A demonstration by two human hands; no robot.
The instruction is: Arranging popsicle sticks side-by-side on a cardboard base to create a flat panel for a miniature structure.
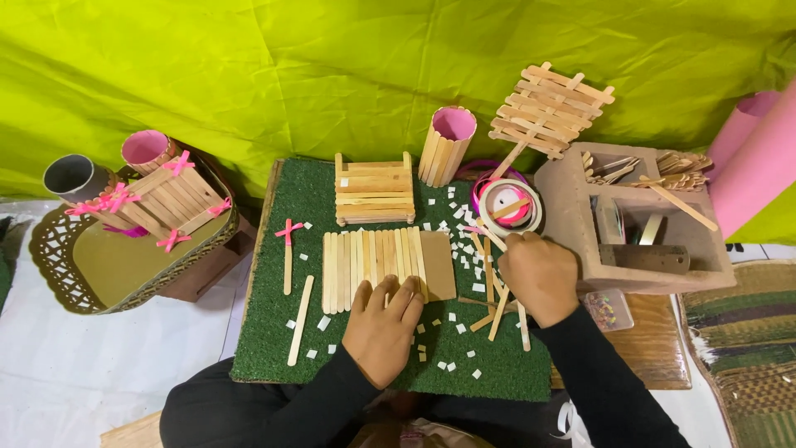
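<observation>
Head view looks straight down on a green turf mat (274,332) scattered with small white paper bits. The left hand (381,328) lies flat, fingers spread and holding nothing, its fingertips pressing the lower edge of a row of wooden craft sticks (365,259) laid side by side across a brown card panel (438,264); only the panel's right end shows, the rest is covered by the sticks. The right hand (539,278) is curled into a loose fist over a heap of loose sticks (491,311) just right of the panel. Its fingertips are turned under and hidden, so I cannot tell whether it pinches a stick or only rests there. Just above it sits a roll of tape (507,207) with pink ribbon beside it, partly masked by a slanting stick. Behind the row stands a small stick-built box (374,189) and a pink-lined stick cup (446,145). A stick with a pink bow (288,253) lies on the mat to the left, apart from the row. To the right, a cardboard organiser (572,207) holds more sticks; its lower compartments are dark and hard to read. Both sleeves are black and run off the bottom edge.
</observation>
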